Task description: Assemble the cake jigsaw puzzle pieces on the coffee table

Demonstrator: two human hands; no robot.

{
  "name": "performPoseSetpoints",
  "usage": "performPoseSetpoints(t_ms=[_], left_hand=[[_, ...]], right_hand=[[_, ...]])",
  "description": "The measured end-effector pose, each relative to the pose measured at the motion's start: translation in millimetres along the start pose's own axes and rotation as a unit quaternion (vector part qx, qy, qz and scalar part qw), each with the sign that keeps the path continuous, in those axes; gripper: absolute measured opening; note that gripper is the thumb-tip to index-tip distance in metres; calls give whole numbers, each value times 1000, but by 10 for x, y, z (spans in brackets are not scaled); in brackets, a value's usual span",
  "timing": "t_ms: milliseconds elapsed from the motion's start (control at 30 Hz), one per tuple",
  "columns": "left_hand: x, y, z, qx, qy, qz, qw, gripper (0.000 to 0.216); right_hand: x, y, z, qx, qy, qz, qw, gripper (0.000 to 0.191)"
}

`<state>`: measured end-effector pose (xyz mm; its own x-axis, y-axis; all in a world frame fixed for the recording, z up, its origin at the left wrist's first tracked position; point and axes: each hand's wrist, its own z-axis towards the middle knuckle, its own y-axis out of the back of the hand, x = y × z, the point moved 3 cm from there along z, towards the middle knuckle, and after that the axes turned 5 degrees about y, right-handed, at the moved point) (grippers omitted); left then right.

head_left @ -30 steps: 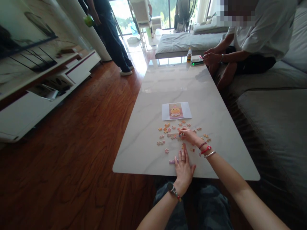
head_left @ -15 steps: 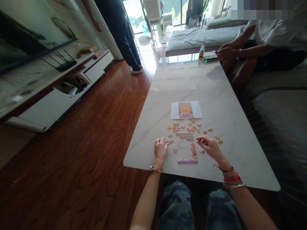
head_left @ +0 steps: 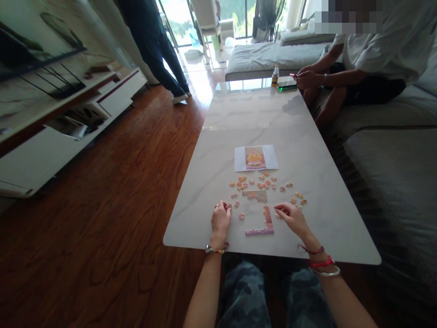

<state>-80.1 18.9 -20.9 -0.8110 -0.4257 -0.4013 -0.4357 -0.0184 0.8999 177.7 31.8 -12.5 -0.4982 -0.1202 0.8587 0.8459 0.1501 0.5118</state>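
Observation:
My left hand point(head_left: 221, 222) is at the left of the puzzle, thumb and fingers closed on a small jigsaw piece point(head_left: 230, 206). My right hand point(head_left: 292, 218) hovers at the right side with its fingertips pressed together; whatever they hold is too small to make out. Between the hands lie a joined right and bottom border point(head_left: 259, 232) in pink and purple and a separate joined top strip point(head_left: 255, 195). Loose pieces point(head_left: 241, 216) lie near my left hand, and a pale piece shows partly under my right fingers.
Beyond the strip are several scattered orange and pink pieces point(head_left: 264, 185), then a printed reference picture point(head_left: 255, 157) on white paper. A bottle point(head_left: 275, 76) and a dark device point(head_left: 287, 84) stand at the table's far end. One person sits on the right sofa; another stands left.
My left fingers have closed on one of two adjacent pieces and drawn it slightly left. My right hand has come a little lower beside the border. The camera view has shifted to the right.

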Motion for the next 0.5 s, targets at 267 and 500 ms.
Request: performPoseSetpoints(t_ms=[267, 500], left_hand=[[26, 10, 163, -17, -20, -44, 999, 25], [-253, -63, 485, 12, -70, 3, 997, 16]], right_hand=[[51, -116, 12, 49, 17, 6, 999, 23], [36, -123, -60, 71, 8, 22, 997, 22]])
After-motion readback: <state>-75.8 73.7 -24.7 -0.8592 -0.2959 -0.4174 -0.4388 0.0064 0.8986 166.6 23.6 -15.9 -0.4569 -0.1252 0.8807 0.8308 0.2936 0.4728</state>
